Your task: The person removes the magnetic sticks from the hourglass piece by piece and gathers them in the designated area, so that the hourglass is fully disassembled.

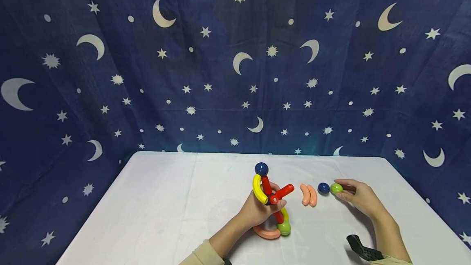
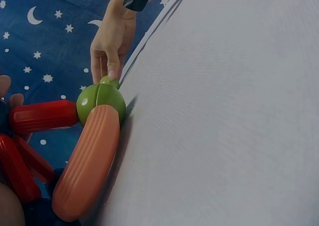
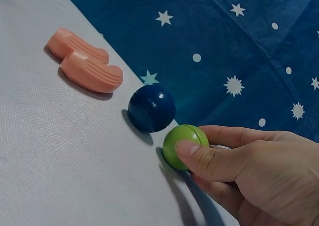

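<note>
My left hand [image 1: 252, 212] grips a structure of magnetic rods and balls near its middle. A blue ball [image 1: 261, 169] tops it, above a yellow curved rod [image 1: 259, 190] and red straight rods [image 1: 285, 191]. Low on it, a green ball [image 1: 284, 228] joins a salmon curved rod [image 1: 267, 233], close over the table. Off to the right, my right hand [image 1: 364, 200] pinches a loose green ball [image 3: 175, 145] between thumb and fingers. Right beside that ball sits a loose blue ball [image 3: 151, 109]. Fingers of the left hand are partly hidden behind the structure.
Two salmon curved rods [image 1: 309, 195] lie side by side between the structure and the loose blue ball. The white table [image 1: 165, 199] backs onto a dark blue cloth [image 1: 220, 72] with moons and stars. A black strap device [image 1: 363, 250] is on the right wrist.
</note>
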Available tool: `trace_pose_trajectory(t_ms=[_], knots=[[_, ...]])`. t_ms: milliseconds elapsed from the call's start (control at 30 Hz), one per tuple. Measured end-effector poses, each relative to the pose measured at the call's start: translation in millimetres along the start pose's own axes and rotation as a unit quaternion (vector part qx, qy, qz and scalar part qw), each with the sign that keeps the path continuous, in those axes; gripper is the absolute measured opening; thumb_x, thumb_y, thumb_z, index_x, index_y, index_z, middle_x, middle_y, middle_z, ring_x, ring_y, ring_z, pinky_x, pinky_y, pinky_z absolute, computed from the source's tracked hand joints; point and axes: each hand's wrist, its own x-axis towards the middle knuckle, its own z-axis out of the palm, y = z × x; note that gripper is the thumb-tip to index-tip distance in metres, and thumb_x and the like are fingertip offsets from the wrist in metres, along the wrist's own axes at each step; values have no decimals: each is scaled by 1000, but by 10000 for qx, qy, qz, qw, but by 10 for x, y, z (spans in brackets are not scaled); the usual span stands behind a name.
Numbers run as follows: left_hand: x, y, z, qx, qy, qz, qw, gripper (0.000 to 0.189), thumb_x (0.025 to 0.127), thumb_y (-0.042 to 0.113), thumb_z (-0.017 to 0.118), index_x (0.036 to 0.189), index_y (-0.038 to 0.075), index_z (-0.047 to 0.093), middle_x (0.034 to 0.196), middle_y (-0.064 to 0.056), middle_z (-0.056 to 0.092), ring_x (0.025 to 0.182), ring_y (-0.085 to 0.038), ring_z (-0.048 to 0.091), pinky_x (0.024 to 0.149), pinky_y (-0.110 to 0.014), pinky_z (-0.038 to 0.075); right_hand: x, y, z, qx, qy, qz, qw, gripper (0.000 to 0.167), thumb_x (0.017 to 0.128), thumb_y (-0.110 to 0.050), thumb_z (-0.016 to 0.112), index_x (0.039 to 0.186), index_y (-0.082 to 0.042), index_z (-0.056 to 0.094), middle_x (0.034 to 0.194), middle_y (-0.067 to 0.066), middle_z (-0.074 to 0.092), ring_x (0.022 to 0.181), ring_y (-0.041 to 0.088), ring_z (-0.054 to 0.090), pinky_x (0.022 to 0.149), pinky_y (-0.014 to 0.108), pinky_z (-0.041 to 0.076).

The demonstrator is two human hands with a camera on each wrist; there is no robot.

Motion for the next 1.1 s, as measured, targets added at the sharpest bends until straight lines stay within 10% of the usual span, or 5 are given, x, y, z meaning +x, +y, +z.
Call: trace_pose_trajectory(t_ms=[700, 1100], knots=[[5, -5, 10, -43, -11, -1, 10000, 34, 80, 24, 73, 105, 13, 54, 99, 0, 62, 84, -3, 61, 81, -19, 50, -53, -227, -224, -201, 378, -441, 9981, 48, 84, -25, 71, 122, 2, 60, 116, 23, 64, 104, 39, 63, 84, 41, 52], [4, -15, 3, -29, 18, -34, 10000, 32, 81, 25, 73, 105, 13, 56, 95, 0, 63, 83, -4, 61, 81, -20, 51, -216, -1641, -231, 447, 628, -1776, 9811, 34, 83, -16, 73, 116, -8, 66, 108, 6, 67, 97, 26, 68, 83, 38, 54]])
